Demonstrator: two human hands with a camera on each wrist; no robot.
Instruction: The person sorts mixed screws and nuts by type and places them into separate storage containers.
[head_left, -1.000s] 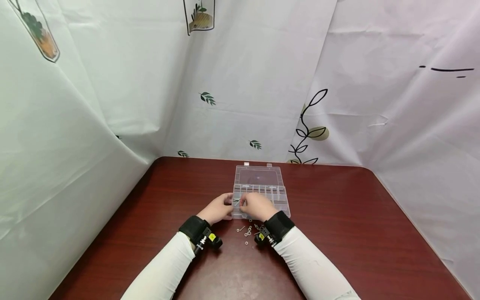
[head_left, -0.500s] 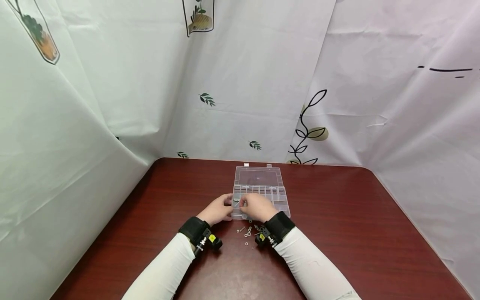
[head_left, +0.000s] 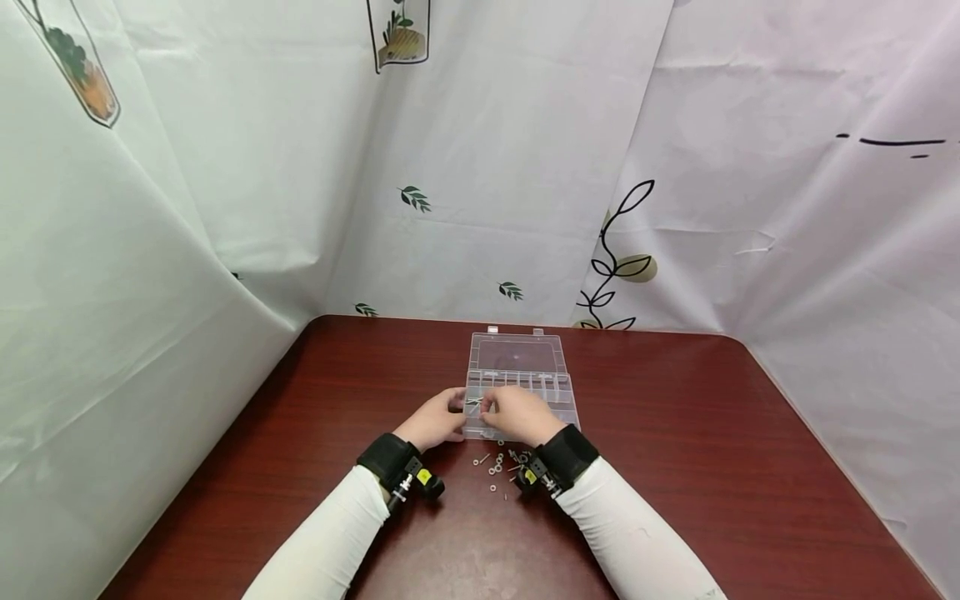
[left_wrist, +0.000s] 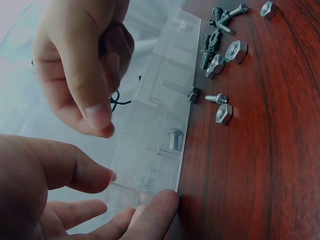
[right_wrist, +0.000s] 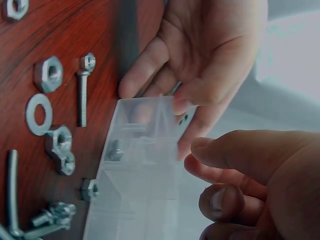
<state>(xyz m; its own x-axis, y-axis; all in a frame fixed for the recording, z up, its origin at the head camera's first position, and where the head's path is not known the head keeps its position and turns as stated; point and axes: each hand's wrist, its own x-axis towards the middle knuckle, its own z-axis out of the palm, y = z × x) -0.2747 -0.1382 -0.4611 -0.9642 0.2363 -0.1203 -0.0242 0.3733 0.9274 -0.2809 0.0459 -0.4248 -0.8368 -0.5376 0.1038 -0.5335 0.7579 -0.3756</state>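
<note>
A clear plastic compartment box [head_left: 561, 408] lies on the table, its lid [head_left: 517, 354] laid back. My left hand [head_left: 433, 419] grips the box's left end, thumb at the top edge and fingers against the side. Over the left compartments hovers my right hand [head_left: 517, 414], thumb and index tips close together, other fingers curled; no object shows between them. A screw [left_wrist: 174, 139] stands in a compartment in the left wrist view. Beside the box lie loose nuts [left_wrist: 236, 51], screws [right_wrist: 83, 97] and a flat washer [right_wrist: 39, 114].
The dark red wooden table [head_left: 675, 433] reaches back to a white printed curtain [head_left: 480, 167], which also closes in both sides. Several nuts and screws are scattered between the box and the person, partly beneath the right wrist camera [head_left: 528, 477].
The right wrist and forearm have shifted slightly right, while the right fingertips stay over the box's left compartments. The left hand and the box hold still.
</note>
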